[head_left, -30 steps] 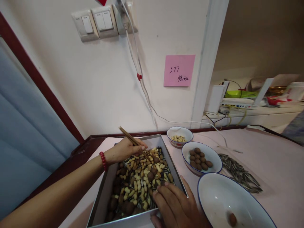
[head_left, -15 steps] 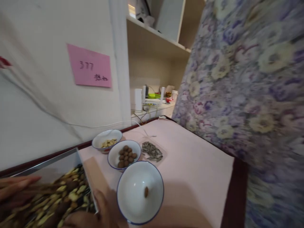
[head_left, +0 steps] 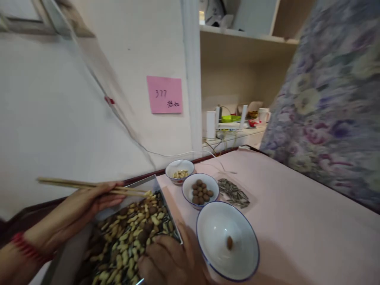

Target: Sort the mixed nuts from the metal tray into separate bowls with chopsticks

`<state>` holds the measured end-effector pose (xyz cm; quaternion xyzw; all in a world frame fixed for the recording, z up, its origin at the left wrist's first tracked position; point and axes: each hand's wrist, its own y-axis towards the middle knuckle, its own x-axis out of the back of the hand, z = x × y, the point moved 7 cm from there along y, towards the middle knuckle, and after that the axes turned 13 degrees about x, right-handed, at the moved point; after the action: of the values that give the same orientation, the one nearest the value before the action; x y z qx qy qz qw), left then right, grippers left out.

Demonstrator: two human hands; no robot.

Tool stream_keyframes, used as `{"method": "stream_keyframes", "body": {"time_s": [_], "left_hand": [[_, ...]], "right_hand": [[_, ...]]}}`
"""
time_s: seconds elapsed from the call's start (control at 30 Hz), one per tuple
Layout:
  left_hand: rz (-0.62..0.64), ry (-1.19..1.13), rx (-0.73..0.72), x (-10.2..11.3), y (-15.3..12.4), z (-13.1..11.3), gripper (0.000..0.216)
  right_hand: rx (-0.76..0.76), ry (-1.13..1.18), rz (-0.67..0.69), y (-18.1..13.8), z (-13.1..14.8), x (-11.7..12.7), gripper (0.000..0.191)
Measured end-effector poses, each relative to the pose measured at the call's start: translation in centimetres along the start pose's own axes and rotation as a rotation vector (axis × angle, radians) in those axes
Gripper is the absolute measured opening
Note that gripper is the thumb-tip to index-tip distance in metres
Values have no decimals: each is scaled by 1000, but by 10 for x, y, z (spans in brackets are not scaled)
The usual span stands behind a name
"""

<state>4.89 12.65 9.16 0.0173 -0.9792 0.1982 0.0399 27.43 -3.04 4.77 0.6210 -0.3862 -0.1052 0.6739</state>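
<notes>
My left hand, with a red band at the wrist, holds a pair of chopsticks. Their tips meet at a pale peanut near the tray's far right corner; I cannot tell whether it is lifted. The grey tray holds mixed unshelled peanuts, dark seeds and round brown nuts. My right hand grips the tray's right side, fingers curled inside over the nuts and one digit outside the wall. Right beside it stands a white blue-rimmed bowl with a single almond-like nut.
Behind are a bowl of round brown nuts, a bowl of pale peanuts and a clear dish of striped sunflower seeds. A white cable runs along the wall. A router stands on the shelf; a floral curtain hangs at right.
The view has swung left, so everything sits further right. My left hand and the chopsticks now show clearly, with the tips at a peanut. My right hand stays at the tray's side.
</notes>
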Motion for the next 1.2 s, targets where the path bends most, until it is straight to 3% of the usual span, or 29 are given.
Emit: {"method": "stream_keyframes", "body": {"time_s": [0.07,0.3,0.4,0.5,0.6,0.7,0.8,0.9,1.03,1.2], "left_hand": [[-50,-90,-16,-10,2,-15,17],[15,-111,-171,-90,29,-66,15],[11,-73,-188,-118,45,-70,9],[23,-31,-206,-130,46,-69,9],[16,7,-232,-114,24,-69,15],[-20,112,-259,-78,-12,-66,22],[-82,278,-294,-39,-45,-53,31],[-167,410,-260,-10,-61,-29,36],[-129,545,-245,-8,-60,-2,35],[-122,679,-241,-19,-49,7,32]], "right_hand": [[13,44,-13,-4,1,-4,21],[57,-6,27,-17,5,-14,24],[60,-22,18,-20,6,-17,27],[57,-6,11,-23,6,-17,25],[59,27,-11,-23,5,-14,22],[53,68,-41,-21,4,-10,22],[38,110,-59,-19,2,-7,25],[39,136,-48,-18,1,-6,24],[50,156,-46,-20,1,-5,25],[95,144,-47,-20,1,-6,25]]}}
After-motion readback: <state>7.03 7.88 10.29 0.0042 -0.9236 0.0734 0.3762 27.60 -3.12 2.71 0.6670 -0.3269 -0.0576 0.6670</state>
